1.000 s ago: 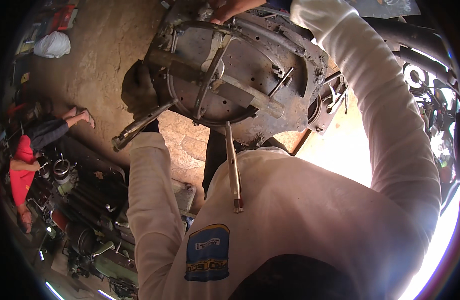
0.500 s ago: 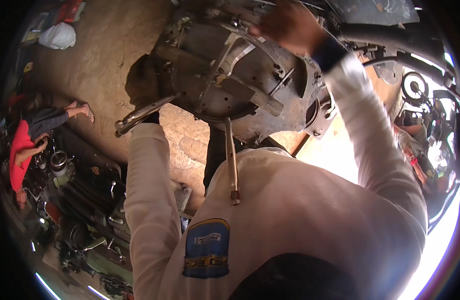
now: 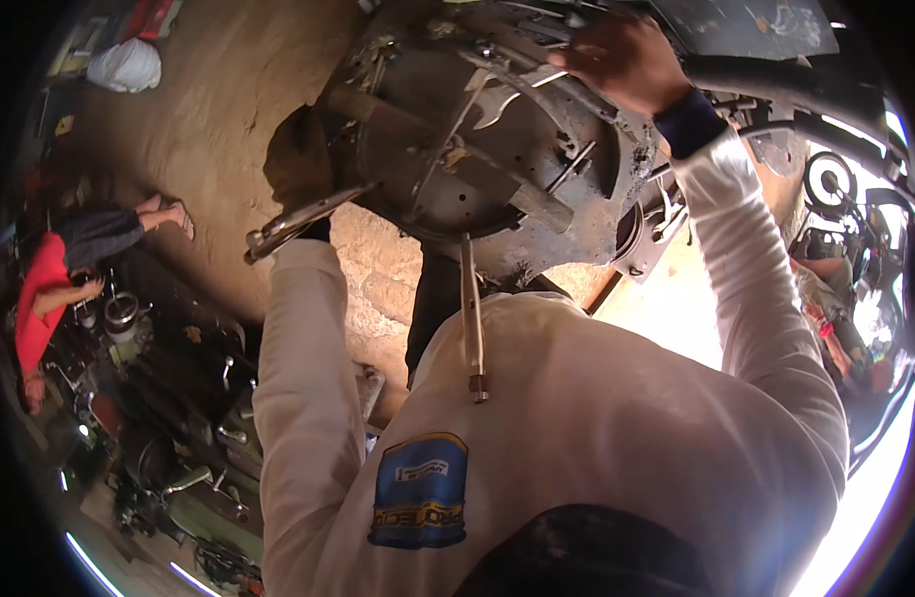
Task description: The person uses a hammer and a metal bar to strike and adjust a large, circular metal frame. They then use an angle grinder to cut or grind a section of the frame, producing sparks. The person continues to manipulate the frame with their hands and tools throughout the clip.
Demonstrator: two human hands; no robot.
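Observation:
A large, dark, round metal assembly (image 3: pixel 408 179) with crossing bars and ribs lies in front of me. At its upper right, the bent fingers of my right hand (image 3: pixel 622 62), bare, close at the end of a thin bright metal strip (image 3: pixel 522 95), which slants over the assembly. My left hand (image 3: pixel 298 159), in a dark brown glove, is at the assembly's left edge, its fingers hard to make out. A ribbed metal tube (image 3: pixel 303 221) crosses in front of the left wrist. Another metal tube (image 3: pixel 471 318) sticks out of the assembly's near edge toward my chest.
A seated person in red (image 3: pixel 45 298) is at the far left. Metal parts and machinery (image 3: pixel 169 438) crowd the lower left. A white bag (image 3: pixel 124 66) rests on the earthen floor (image 3: pixel 229 90). Thick dark pipes (image 3: pixel 776 75) run at the upper right, with motorcycle parts (image 3: pixel 830 184) beyond.
My right hand has shifted a little to the right, and the bright strip at its fingers lies at a different slant. My left arm stays nearly where it was.

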